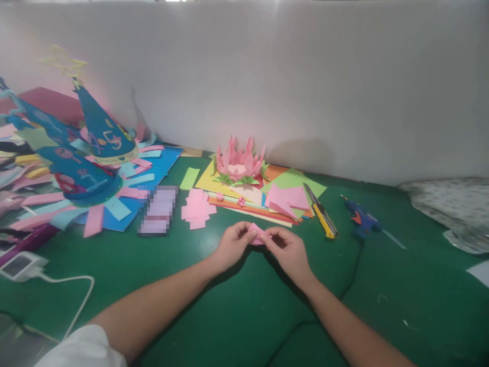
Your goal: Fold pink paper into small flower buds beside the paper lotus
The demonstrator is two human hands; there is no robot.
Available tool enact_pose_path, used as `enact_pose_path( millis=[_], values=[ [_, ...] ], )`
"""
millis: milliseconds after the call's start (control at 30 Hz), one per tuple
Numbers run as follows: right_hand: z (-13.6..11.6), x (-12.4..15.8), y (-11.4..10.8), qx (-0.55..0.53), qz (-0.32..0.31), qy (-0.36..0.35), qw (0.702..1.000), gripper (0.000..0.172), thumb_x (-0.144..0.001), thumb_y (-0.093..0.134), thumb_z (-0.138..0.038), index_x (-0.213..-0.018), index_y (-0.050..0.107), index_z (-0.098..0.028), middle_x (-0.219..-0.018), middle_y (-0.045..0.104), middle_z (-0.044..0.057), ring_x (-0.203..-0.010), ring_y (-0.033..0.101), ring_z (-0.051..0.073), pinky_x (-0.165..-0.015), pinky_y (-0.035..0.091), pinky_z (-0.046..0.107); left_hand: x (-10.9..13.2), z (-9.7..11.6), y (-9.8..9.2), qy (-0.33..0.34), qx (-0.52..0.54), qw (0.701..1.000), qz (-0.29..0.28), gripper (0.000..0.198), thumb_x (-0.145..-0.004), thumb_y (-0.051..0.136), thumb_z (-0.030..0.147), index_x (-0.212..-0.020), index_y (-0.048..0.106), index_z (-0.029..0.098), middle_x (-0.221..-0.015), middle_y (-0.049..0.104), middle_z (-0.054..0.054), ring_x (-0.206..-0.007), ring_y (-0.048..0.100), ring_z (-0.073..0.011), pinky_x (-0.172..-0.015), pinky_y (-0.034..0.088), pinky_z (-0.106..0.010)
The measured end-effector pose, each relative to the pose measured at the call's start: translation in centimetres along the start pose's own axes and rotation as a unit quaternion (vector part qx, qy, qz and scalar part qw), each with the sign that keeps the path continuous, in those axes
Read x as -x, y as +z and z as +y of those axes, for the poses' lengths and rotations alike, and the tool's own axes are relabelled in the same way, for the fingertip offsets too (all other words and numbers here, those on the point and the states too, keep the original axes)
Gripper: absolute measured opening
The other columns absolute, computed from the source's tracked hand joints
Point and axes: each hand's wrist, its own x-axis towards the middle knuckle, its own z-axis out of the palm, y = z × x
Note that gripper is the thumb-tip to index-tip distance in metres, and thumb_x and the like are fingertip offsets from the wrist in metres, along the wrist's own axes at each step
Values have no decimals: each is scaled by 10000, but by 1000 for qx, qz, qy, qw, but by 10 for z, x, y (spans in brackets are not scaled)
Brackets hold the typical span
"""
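Observation:
Between my two hands is a small folded piece of pink paper [256, 234], partly covered by my fingers. My left hand [235, 245] pinches its left side between thumb and fingers. On its right side, the thumb and fingers of my right hand [289, 252] are closed on the same paper. Beyond my hands, a pink paper lotus [241, 165] with green leaves stands on a stack of coloured paper [244, 205]. Two small pink folded roses [241, 202] lie at the front of that stack. Loose pink paper pieces [197, 209] lie to the left.
A yellow utility knife [323, 216] and a blue glue gun [361, 216] with a cord lie on the right. Blue paper cone hats [105, 125] with paper strips crowd the left. A blurred-out phone-shaped object [158, 210] and a white device [23, 266] with a cable are nearby.

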Motion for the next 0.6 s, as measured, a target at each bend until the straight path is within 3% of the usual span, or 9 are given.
enact_pose_path(
  millis=[233, 367, 467, 600],
  values=[
    [3, 0, 1, -18, -12, 4, 1000, 169, -764, 602, -319, -699, 616, -164, -555, 602, -3, -493, 559, 130, -489, 452, 235, 0, -1, 0, -8, 23, 1000, -12, 301, -665, 683, 377, -764, 563, 120, -677, 602, -4, -648, 567, -107, -696, 451, -267],
    [5, 0, 0, 14, 3, -27, 1000, 142, -779, 589, -295, -711, 618, -173, -607, 620, 5, -542, 575, 137, -534, 465, 247, 0, -1, 0, -5, 34, 999, -15, 276, -680, 679, 353, -779, 569, 121, -703, 616, -15, -672, 582, -115, -724, 463, -289],
    [5, 1, -1, 52, 24, -77, 995, 108, -782, 595, -272, -719, 624, -190, -680, 637, 14, -626, 591, 150, -603, 476, 263, 0, 0, 0, 46, 5, 999, -10, 210, -718, 649, 327, -786, 598, 135, -788, 609, -36, -753, 577, -131, -757, 459, -298],
    [6, 2, -1, 66, 32, -126, 989, 39, -786, 590, -214, -776, 627, -208, -773, 645, 20, -718, 598, 158, -662, 480, 275, -1, 2, -5, 156, -142, 975, 63, 115, -703, 669, 281, -738, 677, 171, -846, 522, -36, -799, 499, -135, -717, 425, -256]
  ],
)
